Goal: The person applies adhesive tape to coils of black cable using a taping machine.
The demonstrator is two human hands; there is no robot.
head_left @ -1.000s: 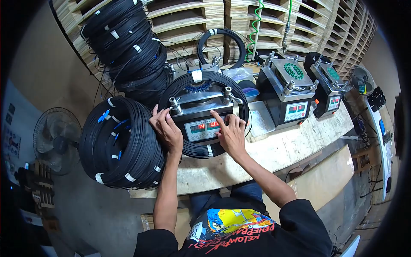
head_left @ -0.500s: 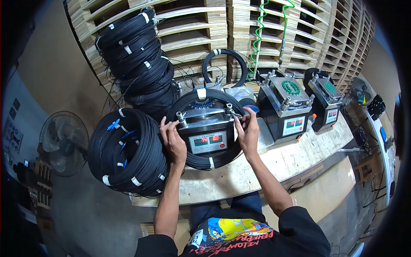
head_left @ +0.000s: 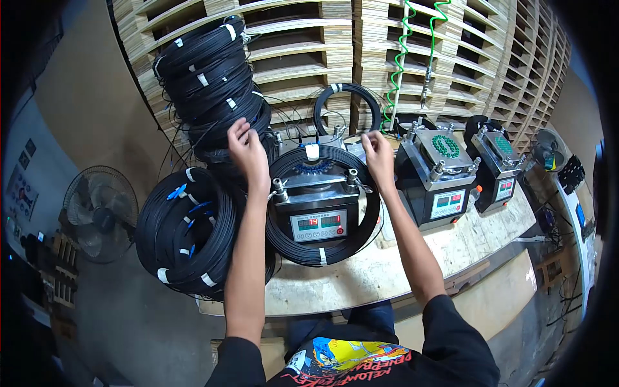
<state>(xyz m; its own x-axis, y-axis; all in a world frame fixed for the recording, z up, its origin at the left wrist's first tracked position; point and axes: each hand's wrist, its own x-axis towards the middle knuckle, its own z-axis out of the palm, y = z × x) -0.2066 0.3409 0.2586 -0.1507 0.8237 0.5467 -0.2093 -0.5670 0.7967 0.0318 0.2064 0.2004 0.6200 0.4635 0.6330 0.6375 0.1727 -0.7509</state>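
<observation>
A black cable coil (head_left: pixel 369 229) with white tape bands hangs around the front polishing machine (head_left: pixel 351 216), whose red digits are lit. Metal clamp posts stand at the corners of its top plate (head_left: pixel 314 179), and a ring of blue connectors (head_left: pixel 314 168) shows behind the plate. My left hand (head_left: pixel 250 158) is raised left of this machine, in front of the tall cable stack, its fingers loosely bent and apart. Over the coil's right rear side, my right hand (head_left: pixel 379 158) hovers with fingers slightly curled. I see nothing held in either hand.
A tall stack of black coils (head_left: pixel 209 84) rises at the back left; another coil pile (head_left: pixel 151 222) stands at the table's left end. Two more machines (head_left: pixel 429 171) with green connectors stand to the right. Wooden pallets (head_left: pixel 296 39) and a green air hose (head_left: pixel 404 39) are behind.
Both hands have left the clamp posts of the front machine and moved up and away toward the back. Its right display reading has changed. The view has shifted slightly.
</observation>
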